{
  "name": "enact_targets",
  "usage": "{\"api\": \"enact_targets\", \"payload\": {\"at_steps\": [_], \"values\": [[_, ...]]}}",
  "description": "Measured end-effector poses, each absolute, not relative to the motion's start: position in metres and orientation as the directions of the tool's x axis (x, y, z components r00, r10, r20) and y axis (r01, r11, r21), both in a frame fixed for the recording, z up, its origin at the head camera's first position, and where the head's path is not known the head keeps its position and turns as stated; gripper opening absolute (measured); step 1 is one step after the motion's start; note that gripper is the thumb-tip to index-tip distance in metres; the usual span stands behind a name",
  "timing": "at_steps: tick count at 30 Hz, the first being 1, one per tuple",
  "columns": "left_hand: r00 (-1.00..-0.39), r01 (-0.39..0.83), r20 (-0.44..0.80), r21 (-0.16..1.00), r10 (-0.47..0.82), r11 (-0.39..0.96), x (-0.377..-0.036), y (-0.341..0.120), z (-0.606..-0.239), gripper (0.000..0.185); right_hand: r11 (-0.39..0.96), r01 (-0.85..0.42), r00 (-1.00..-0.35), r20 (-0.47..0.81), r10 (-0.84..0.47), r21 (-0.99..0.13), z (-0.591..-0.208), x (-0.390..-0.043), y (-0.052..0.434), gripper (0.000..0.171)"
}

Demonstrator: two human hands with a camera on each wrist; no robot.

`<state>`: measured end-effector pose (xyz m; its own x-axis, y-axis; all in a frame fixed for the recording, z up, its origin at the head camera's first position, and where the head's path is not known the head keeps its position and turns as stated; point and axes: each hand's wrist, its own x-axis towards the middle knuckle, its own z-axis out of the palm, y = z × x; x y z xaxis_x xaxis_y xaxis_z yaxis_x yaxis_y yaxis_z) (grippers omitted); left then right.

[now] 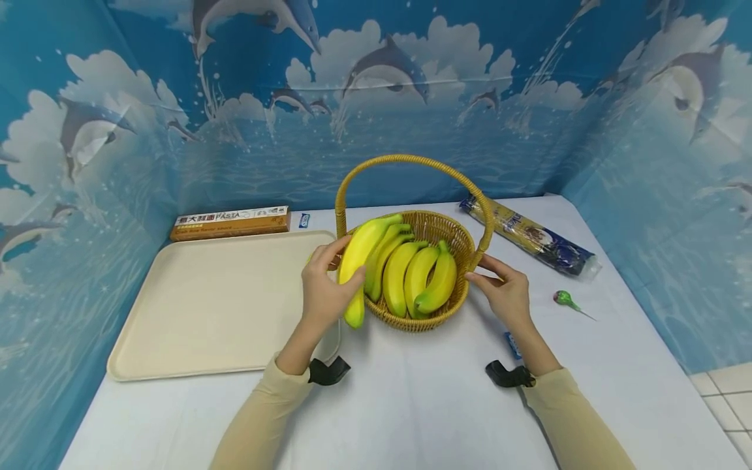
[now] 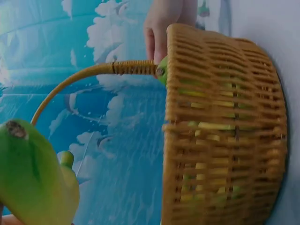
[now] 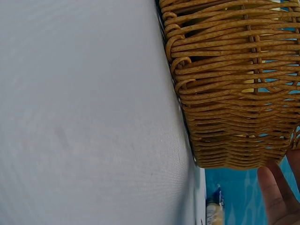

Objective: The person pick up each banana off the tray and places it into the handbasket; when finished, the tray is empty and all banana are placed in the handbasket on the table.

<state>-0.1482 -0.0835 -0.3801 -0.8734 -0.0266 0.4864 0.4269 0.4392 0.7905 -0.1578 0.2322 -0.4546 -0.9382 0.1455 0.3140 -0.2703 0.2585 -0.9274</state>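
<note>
Bananas coming out of the basket
Left hand (image 1: 322, 295) grips the banana bunch (image 1: 395, 269) over the wicker basket (image 1: 452, 238); right hand (image 1: 506, 294) rests flat, steadying the rim. Next, probably lift clear toward the tray (image 1: 217, 300).

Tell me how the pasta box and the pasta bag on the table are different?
The pasta box is orange-brown, stiff and flat-sided; the pasta bag is shiny plastic, dark blue and yellow. The box lies behind the tray, left of the basket; the bag lies slanted on the basket's right. Both are long, narrow, and untouched by either hand.
</note>
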Motion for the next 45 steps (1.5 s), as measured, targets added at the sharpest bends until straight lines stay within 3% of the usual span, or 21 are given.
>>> {"api": "enact_targets", "payload": {"at_steps": [12, 31, 38, 45], "values": [[-0.925, 0.325, 0.378, 0.745, 0.034, 0.582, -0.185, -0.031, -0.4, 0.054, 0.27, -0.29, -0.934, 0.333, 0.127, -0.918, -0.429, -0.145, 0.221, 0.041], [-0.925, 0.245, 0.375, 0.465, 0.061, 0.85, -0.195, -0.015, -0.425, 0.05, 0.253, -0.3, -0.931, 0.34, 0.132, -0.92, -0.448, -0.155, 0.229, 0.041], [-0.907, 0.263, 0.416, 0.444, 0.063, 0.856, -0.196, -0.015, -0.427, 0.048, 0.239, -0.29, -0.933, 0.329, 0.143, -0.927, -0.457, -0.159, 0.232, 0.042], [-0.852, 0.376, 0.517, 0.502, 0.078, 0.779, -0.181, -0.023, -0.42, 0.044, 0.222, -0.29, -0.934, 0.326, 0.146, -0.931, -0.457, -0.158, 0.232, 0.043]]}}
